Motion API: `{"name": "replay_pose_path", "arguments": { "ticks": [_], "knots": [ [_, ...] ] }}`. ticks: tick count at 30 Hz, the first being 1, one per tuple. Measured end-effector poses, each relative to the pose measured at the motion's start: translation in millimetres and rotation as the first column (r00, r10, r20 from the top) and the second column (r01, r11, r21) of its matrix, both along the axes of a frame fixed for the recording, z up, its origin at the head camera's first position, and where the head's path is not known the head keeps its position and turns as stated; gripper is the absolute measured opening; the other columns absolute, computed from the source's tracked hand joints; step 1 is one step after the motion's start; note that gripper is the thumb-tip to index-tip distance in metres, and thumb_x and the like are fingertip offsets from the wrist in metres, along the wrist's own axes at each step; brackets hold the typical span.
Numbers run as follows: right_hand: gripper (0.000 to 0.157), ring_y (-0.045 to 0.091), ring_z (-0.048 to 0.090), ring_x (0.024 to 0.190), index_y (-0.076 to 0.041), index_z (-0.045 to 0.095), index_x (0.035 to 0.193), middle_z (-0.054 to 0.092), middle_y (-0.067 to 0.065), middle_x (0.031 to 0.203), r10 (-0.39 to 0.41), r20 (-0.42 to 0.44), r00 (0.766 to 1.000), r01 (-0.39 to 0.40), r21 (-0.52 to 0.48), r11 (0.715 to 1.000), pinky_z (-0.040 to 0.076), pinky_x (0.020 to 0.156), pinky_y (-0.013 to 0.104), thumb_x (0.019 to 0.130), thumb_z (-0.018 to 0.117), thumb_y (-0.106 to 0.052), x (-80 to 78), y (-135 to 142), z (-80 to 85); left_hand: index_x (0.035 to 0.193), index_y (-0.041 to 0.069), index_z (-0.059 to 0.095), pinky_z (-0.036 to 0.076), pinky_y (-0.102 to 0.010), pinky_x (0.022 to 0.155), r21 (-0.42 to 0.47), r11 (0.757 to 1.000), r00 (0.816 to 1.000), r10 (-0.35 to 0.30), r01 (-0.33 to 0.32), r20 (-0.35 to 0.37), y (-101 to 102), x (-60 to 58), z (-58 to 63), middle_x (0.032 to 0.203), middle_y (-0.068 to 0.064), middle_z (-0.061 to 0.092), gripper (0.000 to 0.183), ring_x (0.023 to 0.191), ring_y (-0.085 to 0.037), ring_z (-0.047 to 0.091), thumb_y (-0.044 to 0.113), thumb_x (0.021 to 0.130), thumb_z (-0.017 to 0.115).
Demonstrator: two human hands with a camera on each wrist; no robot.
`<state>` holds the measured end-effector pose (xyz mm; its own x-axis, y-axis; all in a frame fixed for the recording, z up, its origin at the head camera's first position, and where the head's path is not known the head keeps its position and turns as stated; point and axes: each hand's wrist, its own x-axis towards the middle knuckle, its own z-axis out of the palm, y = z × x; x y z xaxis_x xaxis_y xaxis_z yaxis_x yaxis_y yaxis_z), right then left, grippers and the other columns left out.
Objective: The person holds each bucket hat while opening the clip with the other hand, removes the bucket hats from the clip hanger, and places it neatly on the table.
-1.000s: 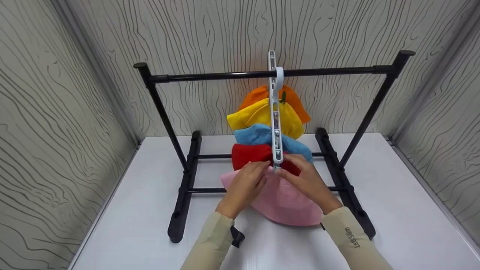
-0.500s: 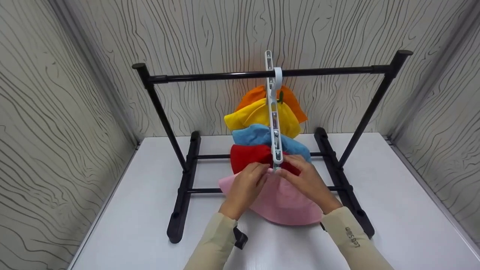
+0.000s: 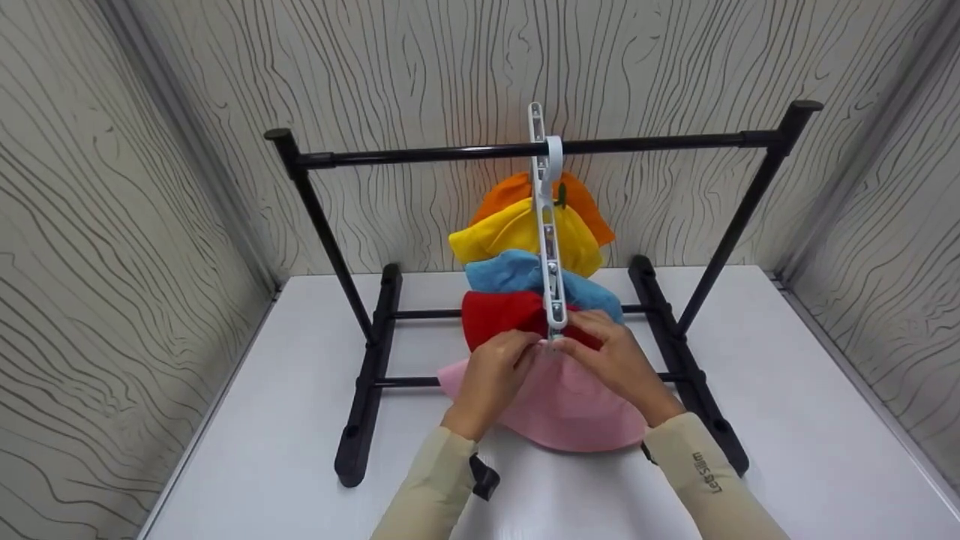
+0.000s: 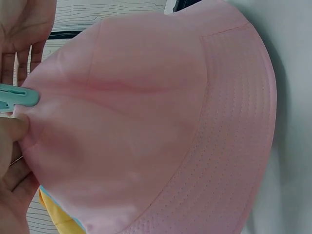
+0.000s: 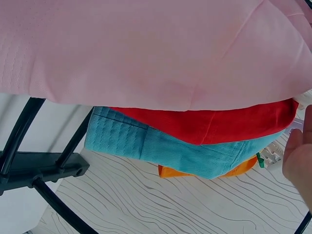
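A pink bucket hat [image 3: 574, 409] hangs at the near end of a white hanger [image 3: 553, 281]. The left hand [image 3: 495, 375] pinches the top of its crown, thumb just beside a teal clip [image 4: 19, 96] that sits on the fabric in the left wrist view. The right hand [image 3: 619, 364] has its thumb and fingers at that clip, pinching it from the right. Behind the pink hat hang a red hat [image 3: 501, 315], a blue hat [image 3: 502, 271], a yellow hat [image 3: 495, 234] and an orange hat [image 3: 589, 206]. The pink hat covers much of the red one.
The hanger hooks over the crossbar [image 3: 450, 153] of a black rack, whose feet [image 3: 360, 420] stand on a white table [image 3: 270, 450]. Wood-patterned panels [image 3: 390, 82] close in the back and sides. A black strap [image 3: 484, 478] shows at the left wrist.
The left hand's fingertips have dipped slightly at the pink hat's crown. The right hand stays at the clip. The view and hanger have shifted a little left.
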<state>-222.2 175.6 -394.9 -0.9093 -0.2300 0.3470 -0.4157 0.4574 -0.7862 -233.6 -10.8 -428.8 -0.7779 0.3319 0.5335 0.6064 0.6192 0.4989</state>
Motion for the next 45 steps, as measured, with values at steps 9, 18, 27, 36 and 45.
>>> {"name": "replay_pose_path", "arguments": {
  "ticks": [9,18,27,36,45],
  "knots": [
    [0.045,0.015,0.046,0.109,-0.012,0.056,0.124,0.059,0.001,0.119,-0.038,0.007,0.999,0.038,0.036,0.999,0.042,0.093,0.036,0.081,0.067,-0.018,17.3,-10,26.6,0.109,0.018,0.066,0.045,-0.014,0.082,0.018,1.000,1.000,0.012,-0.012,0.011,1,0.4,-0.7,0.098,0.007,0.067,0.025,0.089,-0.004,0.062,0.024,0.084,0.062],
    [0.044,0.014,0.046,0.106,-0.011,0.057,0.121,0.061,0.002,0.116,-0.049,-0.013,0.999,0.050,0.033,0.998,0.044,0.090,0.028,0.079,0.068,-0.016,18.1,-10,28.8,0.110,0.019,0.065,0.045,-0.014,0.082,0.039,0.999,1.000,-0.006,0.005,0.027,2,0.6,-1.6,0.099,0.007,0.067,0.026,0.090,-0.003,0.061,0.024,0.085,0.062],
    [0.042,0.014,0.048,0.102,-0.008,0.060,0.117,0.065,0.003,0.109,-0.049,-0.071,0.996,0.050,0.005,0.999,0.044,0.085,0.020,0.077,0.070,-0.011,16.6,-12,27.9,0.108,0.017,0.066,0.044,-0.012,0.082,0.054,0.998,1.000,-0.019,0.019,-0.003,1,1.6,-2.3,0.096,0.007,0.067,0.024,0.088,-0.003,0.061,0.023,0.085,0.062],
    [0.038,0.009,0.047,0.097,-0.021,0.064,0.112,0.066,-0.009,0.101,-0.053,-0.072,0.996,0.050,-0.040,0.998,0.046,0.077,0.019,0.075,0.072,-0.023,-4.5,0,1.6,0.109,0.019,0.066,0.045,-0.013,0.082,0.049,0.999,1.000,-0.012,0.011,0.025,1,2.2,-2.3,0.098,0.007,0.067,0.025,0.089,-0.003,0.061,0.024,0.084,0.062],
    [0.034,0.012,0.047,0.090,-0.017,0.067,0.108,0.060,-0.006,0.090,-0.066,-0.062,0.996,0.061,-0.070,0.996,0.048,0.066,0.020,0.075,0.072,-0.024,-3.4,1,3.1,0.108,0.018,0.066,0.045,-0.014,0.083,0.040,0.999,1.000,-0.005,0.004,0.017,2,1.8,-4.2,0.098,0.006,0.067,0.025,0.089,-0.004,0.062,0.024,0.084,0.062]
  ]
}}
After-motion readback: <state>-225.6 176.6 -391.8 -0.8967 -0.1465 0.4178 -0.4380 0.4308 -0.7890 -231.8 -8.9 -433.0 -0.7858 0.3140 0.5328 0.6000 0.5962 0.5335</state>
